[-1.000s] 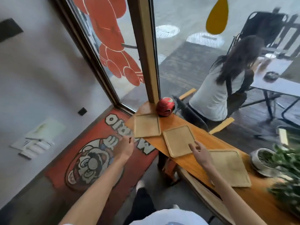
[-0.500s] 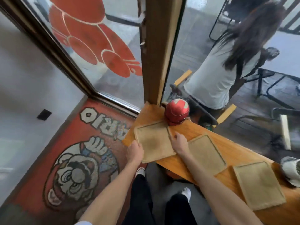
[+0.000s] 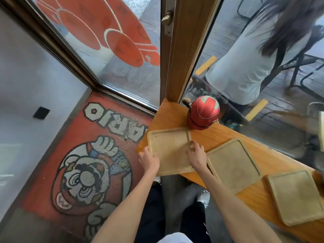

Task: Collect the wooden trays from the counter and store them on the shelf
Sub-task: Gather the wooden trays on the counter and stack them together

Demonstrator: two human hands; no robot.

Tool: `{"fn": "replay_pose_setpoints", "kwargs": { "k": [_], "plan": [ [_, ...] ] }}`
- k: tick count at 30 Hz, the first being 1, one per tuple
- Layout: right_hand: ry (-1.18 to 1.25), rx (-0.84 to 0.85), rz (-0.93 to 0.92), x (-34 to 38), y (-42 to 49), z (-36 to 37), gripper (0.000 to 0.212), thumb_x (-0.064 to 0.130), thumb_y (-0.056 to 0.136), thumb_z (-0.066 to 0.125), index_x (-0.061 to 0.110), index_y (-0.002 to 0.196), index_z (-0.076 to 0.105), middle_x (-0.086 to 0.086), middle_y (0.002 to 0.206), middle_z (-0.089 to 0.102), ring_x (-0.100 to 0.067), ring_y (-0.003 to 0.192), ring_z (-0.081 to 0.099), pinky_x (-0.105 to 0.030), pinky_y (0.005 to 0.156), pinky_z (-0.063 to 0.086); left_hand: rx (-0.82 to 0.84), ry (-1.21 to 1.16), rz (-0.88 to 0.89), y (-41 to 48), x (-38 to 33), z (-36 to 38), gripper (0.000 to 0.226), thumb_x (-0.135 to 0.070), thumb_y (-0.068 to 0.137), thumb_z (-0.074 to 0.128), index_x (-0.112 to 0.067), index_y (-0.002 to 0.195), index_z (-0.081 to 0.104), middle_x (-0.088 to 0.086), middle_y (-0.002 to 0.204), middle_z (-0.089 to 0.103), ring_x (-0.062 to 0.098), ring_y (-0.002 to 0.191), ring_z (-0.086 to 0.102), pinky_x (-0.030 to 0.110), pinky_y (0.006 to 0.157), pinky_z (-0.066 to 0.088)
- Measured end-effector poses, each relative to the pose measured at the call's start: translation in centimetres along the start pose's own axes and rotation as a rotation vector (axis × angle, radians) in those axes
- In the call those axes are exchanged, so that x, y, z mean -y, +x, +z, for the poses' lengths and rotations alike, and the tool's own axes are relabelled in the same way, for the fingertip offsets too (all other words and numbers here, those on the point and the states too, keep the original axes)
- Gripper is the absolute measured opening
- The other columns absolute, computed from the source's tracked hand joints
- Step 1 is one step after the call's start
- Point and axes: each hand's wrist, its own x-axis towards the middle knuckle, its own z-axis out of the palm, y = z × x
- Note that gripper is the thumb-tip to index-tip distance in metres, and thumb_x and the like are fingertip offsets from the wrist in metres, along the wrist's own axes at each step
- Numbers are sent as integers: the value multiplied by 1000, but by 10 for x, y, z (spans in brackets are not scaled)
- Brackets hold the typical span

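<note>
The left hand point(image 3: 149, 161) gripped the near-left edge of the first tray point(image 3: 171, 149), and the right hand point(image 3: 196, 156) lay on its right edge with the fingers bent over the rim. Both hands held this tray, which sat on the counter point(image 3: 219, 137) with its near edge poking out past the counter's edge. This looked like the first pick-up. Next, the hands would need to lift the tray or slide it toward the body. Two more trays point(image 3: 233, 163) point(image 3: 296, 197) lay flat to the right of the right hand, still to be picked up. A red helmet point(image 3: 203, 114) stood just past the fingers, almost touching the tray's far corner, so a lift straight up seemed safest. No shelf showed.
</note>
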Motion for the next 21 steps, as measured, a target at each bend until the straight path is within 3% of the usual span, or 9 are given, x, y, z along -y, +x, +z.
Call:
{"fn": "replay_pose_setpoints", "kwargs": {
  "k": [5, 11, 14, 16, 18, 21],
  "plan": [
    [48, 6, -2, 12, -17, 30, 40, 17, 94, 51, 28, 132, 45, -7, 120, 56, -30, 107, 59, -48, 87, 52, -26, -55, -82, 13, 27, -34, 33, -6, 91, 55, -22, 119, 47, 9, 113, 45, 33, 102, 54, 44, 83, 50],
    [42, 50, -27, 30, -36, 45, 45, 4, 92, 45, 22, 134, 43, -15, 126, 49, -36, 119, 47, -46, 95, 44, 62, -143, -83, 3, 52, -67, 37, -7, 94, 54, -31, 112, 31, 12, 111, 56, 30, 86, 59, 40, 67, 49],
    [113, 114, -39, 22, -45, 18, 46, 6, 93, 44, 29, 133, 42, -12, 125, 47, -33, 118, 47, -45, 96, 47, 102, -192, -71, -27, 45, -72, 45, -1, 90, 57, -27, 115, 29, 10, 108, 53, 30, 94, 60, 42, 74, 51],
    [169, 143, -41, 11, -51, -13, 45, 7, 96, 46, 31, 133, 43, -8, 123, 50, -26, 110, 53, -35, 81, 52, 147, -178, -59, -51, 38, -63, 47, -1, 87, 59, -27, 114, 30, 9, 110, 54, 29, 98, 59, 43, 79, 54],
    [197, 133, -54, -11, -54, -47, 40, 13, 98, 49, 30, 134, 46, -5, 120, 55, -16, 96, 57, -24, 65, 47, 204, -154, -33, -82, 25, -48, 44, 0, 86, 59, -26, 112, 35, 7, 112, 55, 27, 100, 58, 45, 84, 55],
    [234, 45, -56, -52, -60, -101, 36, 21, 96, 58, 25, 132, 54, -4, 121, 60, -17, 102, 57, -29, 82, 48, 259, -142, -10, -126, 6, -10, 36, -10, 86, 63, -21, 114, 44, 2, 113, 56, 25, 105, 57, 44, 88, 53]
  ]
}}
